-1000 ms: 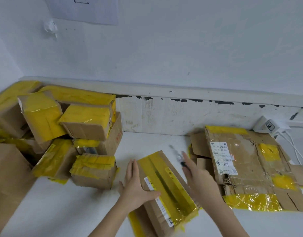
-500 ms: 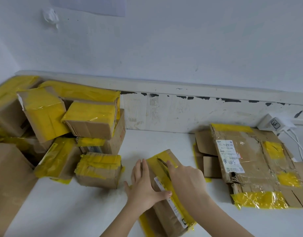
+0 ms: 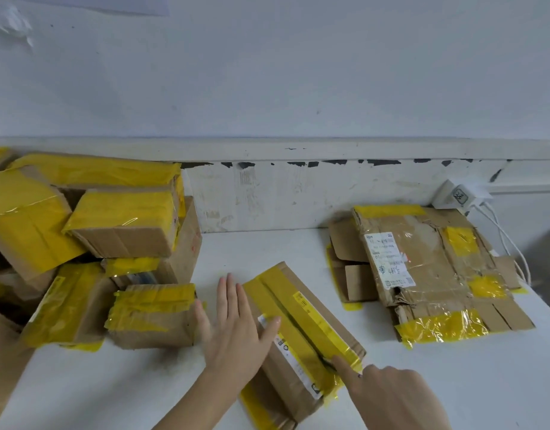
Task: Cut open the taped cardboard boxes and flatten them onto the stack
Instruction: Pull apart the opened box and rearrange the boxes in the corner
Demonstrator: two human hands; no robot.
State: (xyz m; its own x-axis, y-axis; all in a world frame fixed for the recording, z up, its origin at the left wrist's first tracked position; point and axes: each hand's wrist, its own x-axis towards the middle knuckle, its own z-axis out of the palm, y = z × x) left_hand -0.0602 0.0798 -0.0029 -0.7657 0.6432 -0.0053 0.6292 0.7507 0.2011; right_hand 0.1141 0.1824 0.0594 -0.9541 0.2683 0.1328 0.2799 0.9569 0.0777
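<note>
Taped box (image 3: 301,333): lay slantwise on bench (image 3: 422,383). Left hand (image 3: 236,330) spread flat against its left side; right hand (image 3: 388,395) curled at near end, forefinger extended along cut seam. Flattened stack (image 3: 428,271) apart, rightward.

Both hands (image 3: 236,333) and forearms (image 3: 186,408) are bare, with no sleeves

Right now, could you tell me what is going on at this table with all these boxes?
A person is slitting the yellow tape on a cardboard box in the middle of the white table. The left hand lies flat on the box to steady it, while the right hand works a mostly hidden blade at the near end of the seam. Taped boxes wait at left; flattened cardboard is stacked at right.
</note>
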